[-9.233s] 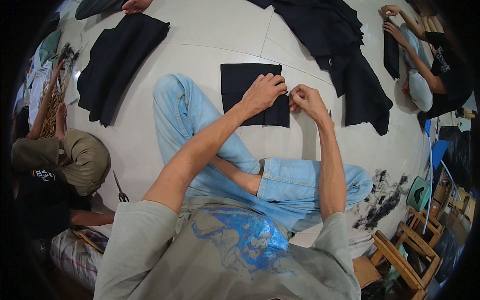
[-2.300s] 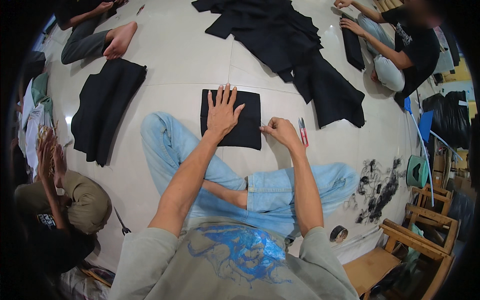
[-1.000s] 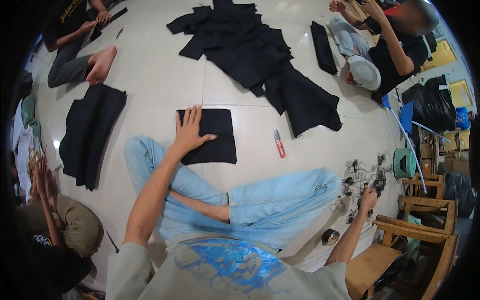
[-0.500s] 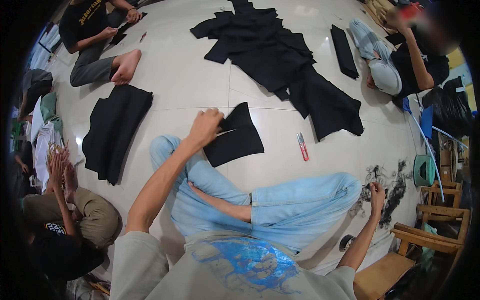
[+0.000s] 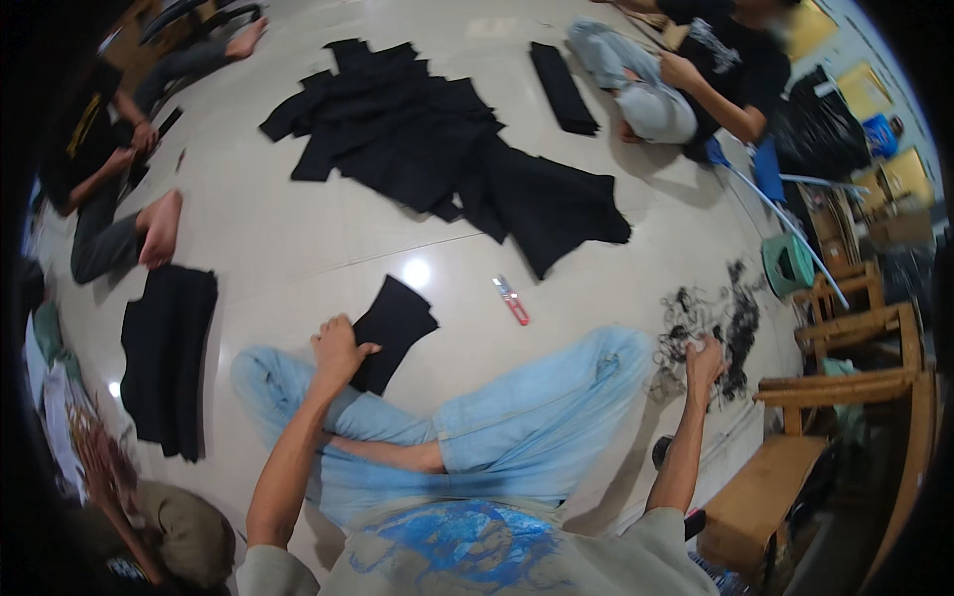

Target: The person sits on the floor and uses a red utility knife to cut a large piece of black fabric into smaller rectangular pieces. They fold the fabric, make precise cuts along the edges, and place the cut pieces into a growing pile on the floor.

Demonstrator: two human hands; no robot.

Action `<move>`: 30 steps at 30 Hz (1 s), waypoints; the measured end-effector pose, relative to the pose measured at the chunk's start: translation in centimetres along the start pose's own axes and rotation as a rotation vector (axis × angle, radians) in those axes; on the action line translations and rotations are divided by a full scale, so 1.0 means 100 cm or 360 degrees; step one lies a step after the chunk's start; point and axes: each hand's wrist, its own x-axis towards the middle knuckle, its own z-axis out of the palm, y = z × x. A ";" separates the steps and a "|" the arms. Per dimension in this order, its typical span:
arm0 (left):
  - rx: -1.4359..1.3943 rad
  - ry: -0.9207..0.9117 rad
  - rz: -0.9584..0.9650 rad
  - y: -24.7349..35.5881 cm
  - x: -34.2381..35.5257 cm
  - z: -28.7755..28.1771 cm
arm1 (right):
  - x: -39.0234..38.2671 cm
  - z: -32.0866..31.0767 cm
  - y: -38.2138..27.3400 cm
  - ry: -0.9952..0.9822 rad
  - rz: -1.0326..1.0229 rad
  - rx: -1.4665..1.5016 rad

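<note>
My left hand [image 5: 338, 350] is at the near left edge of a small black cloth piece [image 5: 399, 323] on the floor, before my left knee. Its fingers are bent at the cloth's edge and the thumb lies across it; the hand hides part of the piece. Off to the right, my right hand [image 5: 706, 363] hovers at a heap of dark thread scraps [image 5: 740, 328], fingers pinched together; anything between them is too small to make out. Red-handled thread snips [image 5: 512, 301] lie on the floor ahead of my knees.
Ahead spreads a large pile of black cloth pieces [image 5: 397, 124]. Folded black stacks lie at left [image 5: 169, 358] and far right [image 5: 563, 87]. Seated people [image 5: 735, 70] work around me. Wooden frames [image 5: 845, 387], a green container [image 5: 788, 263] and a cardboard piece [image 5: 760, 497] stand right.
The view has shifted, so the scene sits further left. My left hand has come down with the lifted cloth flap, and the piece looks narrower. My right hand stays by the thread scraps.
</note>
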 end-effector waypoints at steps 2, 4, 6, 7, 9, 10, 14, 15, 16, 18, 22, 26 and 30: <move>-0.0359 -0.0335 0.0044 -0.005 0.006 -0.009 | 0.003 -0.016 0.005 0.0061 0.0053 -0.0015; -0.0549 -0.0291 0.0217 -0.009 0.008 -0.018 | 0.003 -0.030 0.014 -0.0057 0.0229 -0.0401; -0.0733 -0.0462 0.0173 -0.004 0.010 -0.029 | -0.006 -0.035 0.020 0.0375 -0.0182 -0.0419; -0.0887 -0.0553 0.0143 0.002 0.013 -0.037 | -0.012 -0.034 0.022 0.0238 -0.0102 -0.0123; -0.1043 -0.0466 0.0358 0.030 0.026 -0.060 | -0.026 -0.029 0.019 0.0084 0.0076 0.0305; -0.1136 -0.0392 0.0454 0.047 0.035 -0.077 | -0.032 -0.026 0.015 -0.0124 0.0106 0.0351; -0.1376 0.0135 0.0781 0.146 0.105 -0.187 | -0.054 -0.007 -0.024 -0.0630 -0.0058 0.0747; -0.1670 0.0254 0.0971 0.171 0.121 -0.217 | -0.057 -0.003 -0.038 -0.0733 0.0017 0.0772; -0.1700 0.0185 0.1003 0.188 0.133 -0.250 | -0.055 -0.001 -0.053 -0.0699 -0.0086 0.0807; -0.1728 0.0441 0.1074 0.217 0.140 -0.297 | -0.051 0.001 -0.083 -0.0688 -0.0089 0.0810; -0.1827 0.0653 0.1254 0.240 0.083 -0.324 | -0.034 0.017 -0.155 -0.0497 -0.0245 0.1101; -0.1347 0.1507 0.1835 0.190 -0.006 -0.363 | -0.039 0.071 -0.245 -0.0859 -0.0649 0.1185; -0.0876 0.1691 0.2070 0.107 -0.098 -0.384 | -0.065 0.136 -0.310 -0.0439 -0.0832 0.0011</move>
